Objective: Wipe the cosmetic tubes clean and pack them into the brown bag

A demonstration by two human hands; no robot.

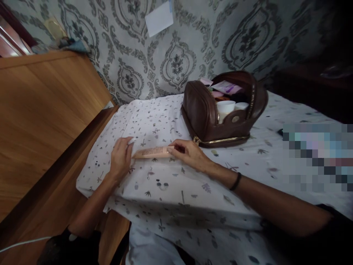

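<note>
Gripping one tube (153, 152): one right hand (185, 151).

Looks like a home bedroom: patterned sheet (165, 121) along the bed's edge, 1 damask-papered wall (176, 55), wooden furniture (52, 95).

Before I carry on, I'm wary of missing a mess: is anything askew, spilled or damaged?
The white sheet on the patterned wall looks askew: it sits tilted against the upright pattern. The brown bag gapes open, but stands upright. I see no spill or damage.
</note>
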